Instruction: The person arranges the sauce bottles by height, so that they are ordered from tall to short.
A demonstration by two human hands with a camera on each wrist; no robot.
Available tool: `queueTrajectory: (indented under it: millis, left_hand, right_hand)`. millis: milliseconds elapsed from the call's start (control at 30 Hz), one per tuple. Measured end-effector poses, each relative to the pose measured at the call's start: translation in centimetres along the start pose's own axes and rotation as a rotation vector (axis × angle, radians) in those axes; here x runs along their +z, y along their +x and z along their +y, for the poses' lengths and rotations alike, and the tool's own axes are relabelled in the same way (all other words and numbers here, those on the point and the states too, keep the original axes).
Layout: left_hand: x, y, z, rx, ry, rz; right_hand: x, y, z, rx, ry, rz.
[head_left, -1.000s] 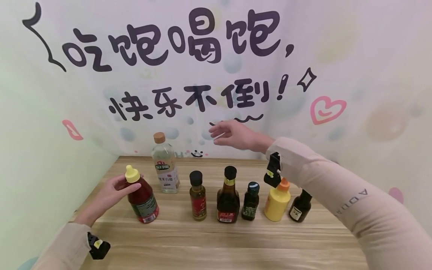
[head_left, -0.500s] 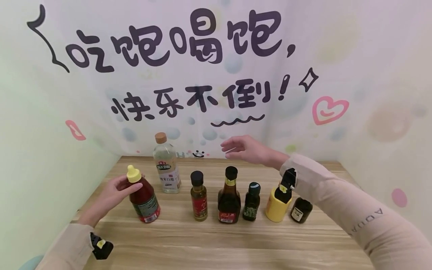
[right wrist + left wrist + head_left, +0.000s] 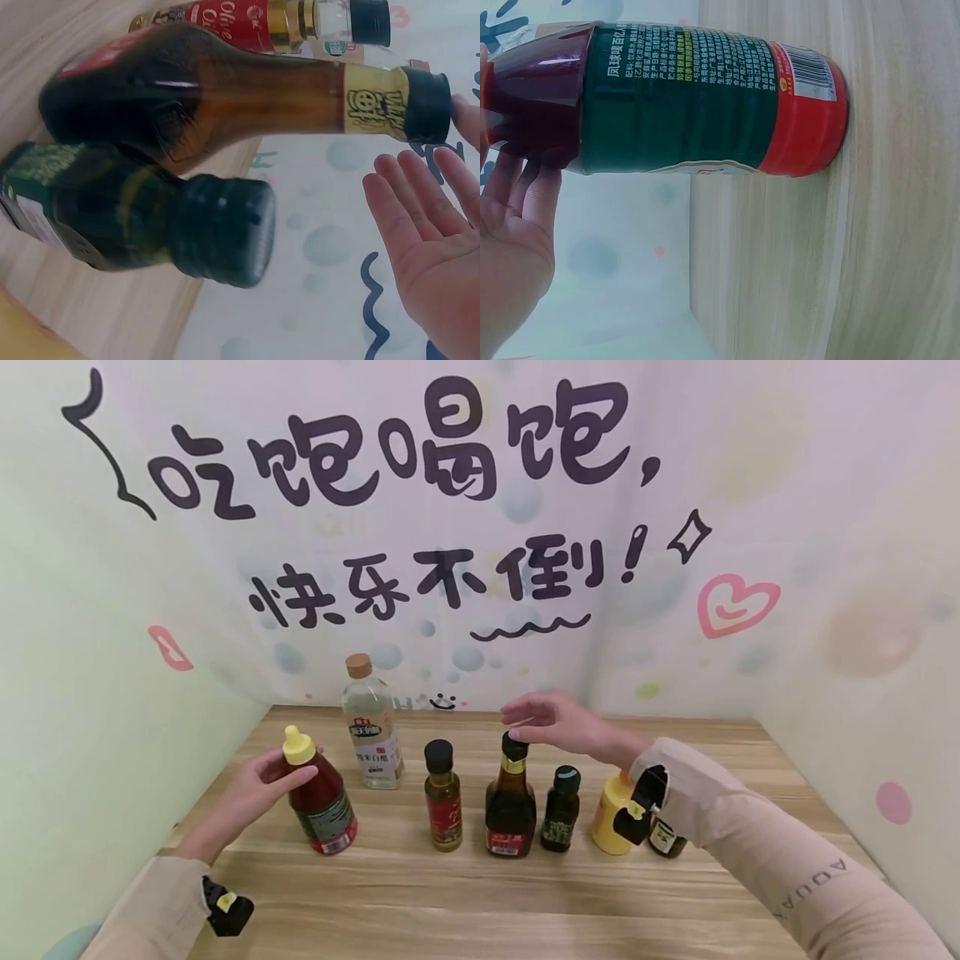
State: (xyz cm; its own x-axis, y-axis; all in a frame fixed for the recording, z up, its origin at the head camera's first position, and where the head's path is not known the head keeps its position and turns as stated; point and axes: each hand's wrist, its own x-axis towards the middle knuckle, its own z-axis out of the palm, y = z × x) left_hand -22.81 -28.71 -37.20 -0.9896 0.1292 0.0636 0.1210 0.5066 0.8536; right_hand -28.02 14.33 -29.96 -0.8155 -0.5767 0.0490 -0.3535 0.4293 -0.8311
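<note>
On the left of the table, a red squeeze sauce bottle [image 3: 324, 810] with a yellow nozzle cap stands upright. My left hand [image 3: 243, 793] grips its shoulder, thumb in front and fingers behind. In the left wrist view its green label [image 3: 675, 97] and red base show, with the hand [image 3: 514, 232] at the neck. Over a tall dark brown sauce bottle [image 3: 510, 810] hovers my right hand [image 3: 562, 724], fingers extended. The right wrist view has the thumb right at that bottle's black cap [image 3: 427, 106], and the palm [image 3: 442, 262] holds nothing.
A clear vinegar bottle [image 3: 375, 743] stands behind the red one. Along the row are an olive oil bottle [image 3: 443, 810], a small dark green bottle [image 3: 560, 814], a yellow squeeze bottle [image 3: 611, 814] and a small dark bottle [image 3: 666, 839]. A printed cloth [image 3: 420, 652] hangs behind the table.
My right hand has come down and slightly right, from in front of the cloth to the dark brown bottle's cap. My left hand keeps its grip on the red sauce bottle.
</note>
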Motion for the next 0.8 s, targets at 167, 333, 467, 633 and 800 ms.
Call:
queueTrajectory:
  millis: [167,333,467,633,800]
  left_hand:
    - [0.1,-0.1,-0.1,0.013,-0.016,0.016]
    - [0.1,-0.2,-0.1,0.008,-0.01,0.025]
    - [0.2,-0.1,-0.1,0.006,-0.009,0.024]
    - [0.3,0.0,-0.2,0.018,-0.016,0.023]
    - [0.3,0.1,-0.2,0.025,-0.026,0.024]
  right_hand:
    - [0.5,-0.5,0.6,0.006,0.069,-0.015]
    - [1.0,-1.0,0.7,0.032,0.116,-0.019]
    - [1.3,-1.3,0.9,0.035,0.148,-0.025]
    - [1.3,-1.5,1.2,0.03,0.16,-0.016]
    - [1.4,-1.6,1.6,0.021,0.166,-0.015]
